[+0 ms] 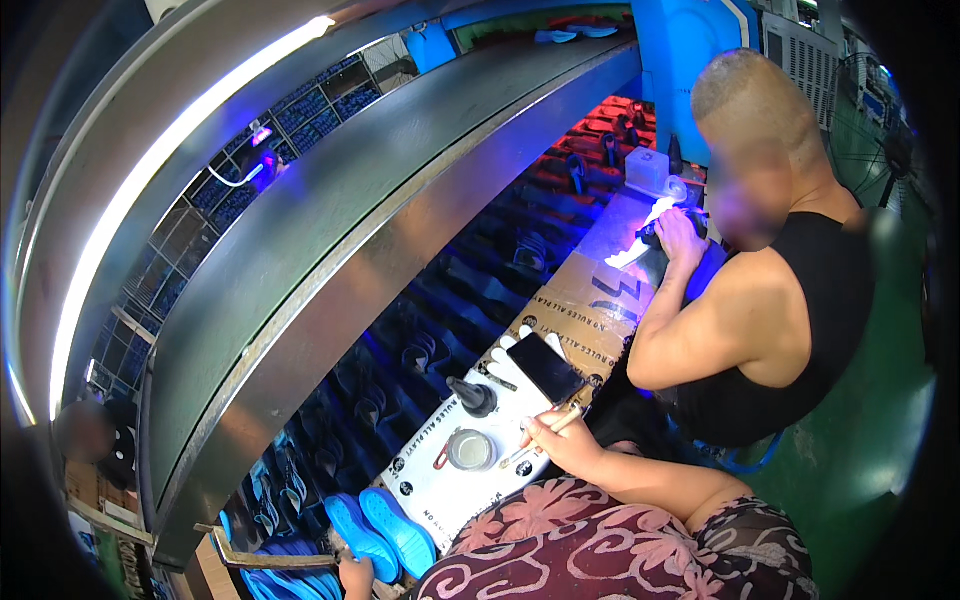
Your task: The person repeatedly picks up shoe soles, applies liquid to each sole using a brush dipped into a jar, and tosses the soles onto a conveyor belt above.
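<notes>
My right hand [556,440] rests on the white card-covered bench [425,500] and pinches a thin light-coloured brush stick [540,438]. The stick's tip points at a small round tin [470,450] with a red handle. My left hand [353,576] shows only partly at the lower edge. It grips the lower end of a pair of blue shoe soles [385,530] beside the bench. A black phone [545,367] and a small black bottle [476,397] lie just beyond my right hand.
A co-worker in a black sleeveless top [790,320] sits to the right and handles a white sole [640,240] under blue light. A conveyor with dark soles [450,290] runs along the bench under a curved metal hood [330,240]. More blue soles [285,565] are stacked at lower left.
</notes>
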A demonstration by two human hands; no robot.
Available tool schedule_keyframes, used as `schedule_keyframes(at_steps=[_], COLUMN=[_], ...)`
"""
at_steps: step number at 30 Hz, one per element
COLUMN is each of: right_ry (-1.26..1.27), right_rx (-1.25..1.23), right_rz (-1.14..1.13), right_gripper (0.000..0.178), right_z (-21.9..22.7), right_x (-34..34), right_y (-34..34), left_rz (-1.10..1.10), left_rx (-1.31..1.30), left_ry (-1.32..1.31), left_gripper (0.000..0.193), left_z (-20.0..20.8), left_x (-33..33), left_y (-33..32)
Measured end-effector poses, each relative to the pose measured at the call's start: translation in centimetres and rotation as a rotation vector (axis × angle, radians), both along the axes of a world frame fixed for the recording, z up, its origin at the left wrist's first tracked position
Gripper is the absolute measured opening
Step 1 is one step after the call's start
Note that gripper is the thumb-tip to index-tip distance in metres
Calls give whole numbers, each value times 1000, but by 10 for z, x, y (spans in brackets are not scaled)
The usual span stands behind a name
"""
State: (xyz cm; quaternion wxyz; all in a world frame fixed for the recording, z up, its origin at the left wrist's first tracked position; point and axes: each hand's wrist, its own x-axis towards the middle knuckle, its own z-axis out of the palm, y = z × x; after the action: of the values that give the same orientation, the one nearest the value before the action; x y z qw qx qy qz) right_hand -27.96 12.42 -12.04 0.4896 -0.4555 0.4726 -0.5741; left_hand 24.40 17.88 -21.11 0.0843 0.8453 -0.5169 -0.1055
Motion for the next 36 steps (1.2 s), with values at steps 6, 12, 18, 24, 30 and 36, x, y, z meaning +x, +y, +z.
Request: schedule_keyframes(at_steps=[6, 12, 18, 24, 30, 36], right_ry=[11, 67, 93, 130, 423, 528], right_rx=[95, 74, 48, -8, -588, -643], right_rz=[-29, -75, 15, 165, 240, 212], right_gripper=[32, 38, 45, 40, 31, 31], right_z=[-13, -3, 16, 65, 79, 70], right_x=[15, 26, 45, 74, 101, 108], right_y=[7, 2, -11, -13, -12, -17], left_rz=[31, 279, 361, -90, -286, -335], left_rx=[-30, -59, -206, -462, -562, -602], left_ry=[-121, 1316, 1748, 1250, 1099, 1053], left_gripper=[35, 27, 26, 41, 39, 39], left_z=[18, 48, 87, 110, 122, 127], left_x=[-16, -18, -99, -164, -196, -207], left_y=[7, -4, 8, -2, -24, -27])
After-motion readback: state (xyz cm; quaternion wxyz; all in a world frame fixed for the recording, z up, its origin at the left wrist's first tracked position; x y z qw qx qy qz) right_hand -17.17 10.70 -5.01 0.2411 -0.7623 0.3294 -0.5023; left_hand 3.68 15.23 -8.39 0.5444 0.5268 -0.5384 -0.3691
